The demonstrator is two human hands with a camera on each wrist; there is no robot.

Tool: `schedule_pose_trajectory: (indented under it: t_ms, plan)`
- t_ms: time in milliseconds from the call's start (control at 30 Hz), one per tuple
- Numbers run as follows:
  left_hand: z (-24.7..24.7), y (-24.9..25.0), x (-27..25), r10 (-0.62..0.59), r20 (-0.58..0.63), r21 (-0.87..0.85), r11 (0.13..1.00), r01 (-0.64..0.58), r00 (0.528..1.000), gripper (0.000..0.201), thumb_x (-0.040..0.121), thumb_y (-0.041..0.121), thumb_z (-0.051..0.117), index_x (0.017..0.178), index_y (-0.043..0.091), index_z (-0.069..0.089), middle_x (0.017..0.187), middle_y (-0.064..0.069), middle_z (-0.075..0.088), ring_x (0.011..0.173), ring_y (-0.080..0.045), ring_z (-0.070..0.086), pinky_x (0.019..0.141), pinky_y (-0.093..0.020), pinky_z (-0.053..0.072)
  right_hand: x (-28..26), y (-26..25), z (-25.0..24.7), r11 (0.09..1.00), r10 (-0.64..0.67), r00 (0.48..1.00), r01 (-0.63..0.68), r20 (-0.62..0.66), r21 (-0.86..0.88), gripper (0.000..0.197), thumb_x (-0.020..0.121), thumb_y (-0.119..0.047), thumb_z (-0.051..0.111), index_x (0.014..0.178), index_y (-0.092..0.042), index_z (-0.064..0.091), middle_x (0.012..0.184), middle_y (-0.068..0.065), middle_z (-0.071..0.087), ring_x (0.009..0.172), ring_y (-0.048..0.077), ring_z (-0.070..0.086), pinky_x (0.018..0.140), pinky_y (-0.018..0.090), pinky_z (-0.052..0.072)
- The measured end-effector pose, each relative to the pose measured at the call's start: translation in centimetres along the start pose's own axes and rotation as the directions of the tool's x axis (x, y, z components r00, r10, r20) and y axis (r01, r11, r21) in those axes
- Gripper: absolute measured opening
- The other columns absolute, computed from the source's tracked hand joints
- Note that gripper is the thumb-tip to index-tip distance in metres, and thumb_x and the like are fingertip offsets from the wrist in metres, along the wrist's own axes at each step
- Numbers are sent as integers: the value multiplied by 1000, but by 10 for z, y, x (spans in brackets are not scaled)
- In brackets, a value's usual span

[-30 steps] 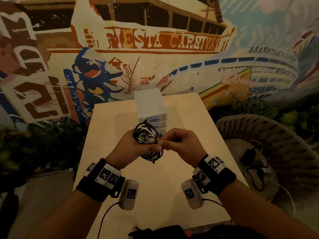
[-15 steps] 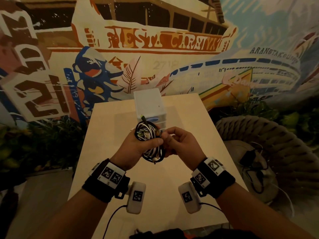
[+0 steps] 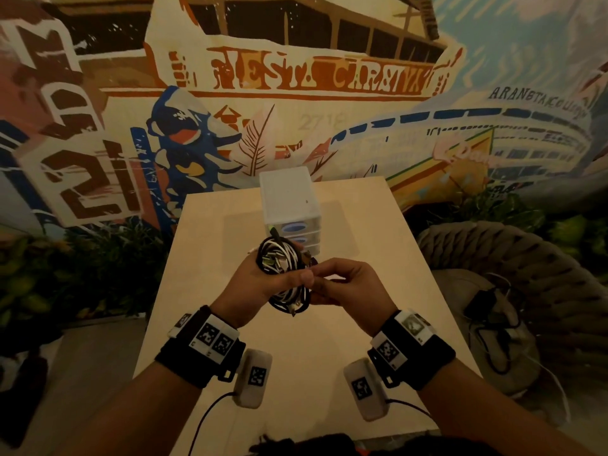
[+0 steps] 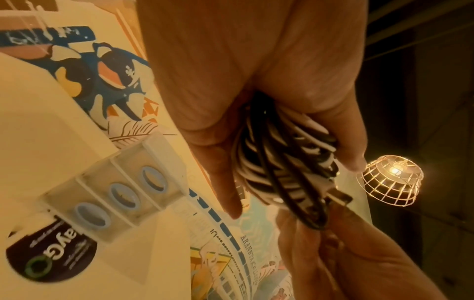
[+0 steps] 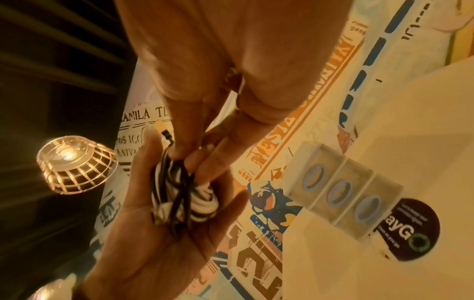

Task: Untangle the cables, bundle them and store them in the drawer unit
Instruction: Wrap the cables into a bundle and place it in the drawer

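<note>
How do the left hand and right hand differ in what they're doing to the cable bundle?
The left hand wraps its thumb and fingers round the whole cable bundle; the right hand only pinches at the bundle's edge with its fingertips. The left cradles the coil in its palm; the right stays beside it. Both are raised above the table.

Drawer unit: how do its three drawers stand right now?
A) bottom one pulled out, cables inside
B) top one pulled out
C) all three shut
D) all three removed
C: the drawer unit shows three flush fronts in every view, while the cable bundle is gripped in the left hand, with the right hand pinching at it.
</note>
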State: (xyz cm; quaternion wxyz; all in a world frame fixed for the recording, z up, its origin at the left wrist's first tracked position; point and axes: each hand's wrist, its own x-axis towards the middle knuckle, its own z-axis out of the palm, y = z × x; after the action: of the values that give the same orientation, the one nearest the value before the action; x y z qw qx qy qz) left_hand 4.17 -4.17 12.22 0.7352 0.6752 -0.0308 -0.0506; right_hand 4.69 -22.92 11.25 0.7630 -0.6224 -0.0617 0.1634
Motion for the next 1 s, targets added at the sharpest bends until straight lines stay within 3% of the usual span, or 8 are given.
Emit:
schedule_pose_trajectory:
  t_ms: [133, 267, 367, 567, 667, 800, 900, 1000]
  plan:
    - [6, -1, -3, -75, 63, -154, 985, 84, 995, 48, 78, 14, 80, 122, 7, 61, 97, -9, 73, 94, -28, 72, 82, -42, 59, 8, -3, -8, 992, 85, 995, -80, 58, -97, 32, 78, -9, 84, 89, -11, 55, 90, 12, 58, 68, 19, 65, 67, 34, 57]
    - [7, 0, -2, -78, 65, -165, 982, 88, 995, 49, 72, 20, 82, 116, 6, 65, 101, -19, 70, 95, -33, 68, 82, -42, 59, 10, -13, -13, 940, -28, 998, 45, 54, -339, 44, 72, -17, 91, 91, -13, 51, 74, 1, 51, 56, 6, 45, 56, 19, 44]
    - [5, -7, -1, -64, 38, -150, 986, 69, 997, 55, 75, 19, 82, 121, -5, 62, 113, -41, 60, 99, -44, 65, 87, -49, 58, 9, -19, -14, 929, -109, 988, 140, 109, -342, 38, 73, -14, 90, 98, -14, 61, 79, 3, 65, 65, 11, 63, 67, 26, 57]
    - [0, -5, 2, -47, -8, -55, 997, 46, 999, 48, 76, 9, 79, 116, -10, 60, 87, -16, 70, 77, -30, 68, 72, -37, 55, 0, -27, -17, 960, -200, 968, 225, 154, -166, 22, 92, 1, 67, 113, 3, 66, 95, 9, 77, 85, 18, 75, 74, 22, 56]
    - [0, 1, 0, -3, -10, 56, 998, 4, 1000, 44, 74, 17, 85, 108, -3, 67, 90, -16, 74, 84, -30, 72, 76, -36, 58, 2, -26, -11, 953, -228, 968, 244, 107, -180, 18, 88, -2, 73, 105, 2, 70, 87, 5, 77, 77, 12, 73, 70, 21, 56]
    - [0, 9, -3, 37, 34, 208, 977, -44, 999, 27, 78, 7, 83, 103, 7, 73, 94, -11, 76, 91, -26, 74, 77, -33, 59, 6, -20, 5, 958, -237, 971, 234, 1, -167, 16, 80, -3, 81, 91, 3, 72, 79, 8, 77, 74, 19, 74, 68, 25, 58]
    - [-4, 13, -4, 48, 67, 318, 946, -67, 997, 24, 77, 2, 84, 98, 5, 72, 89, -8, 75, 84, -18, 72, 73, -26, 56, 11, -20, 2, 946, -212, 977, 214, 37, -244, 24, 74, -13, 87, 87, -2, 71, 80, 11, 75, 77, 28, 74, 71, 34, 60]
    - [-10, 15, -5, 50, 77, 388, 919, -76, 996, 20, 76, 0, 83, 92, 3, 71, 85, -11, 73, 79, -16, 69, 72, -27, 56, 15, -20, 0, 892, -225, 973, 228, 54, -390, 48, 64, -34, 92, 101, -20, 66, 86, -3, 70, 85, 22, 69, 79, 38, 60]
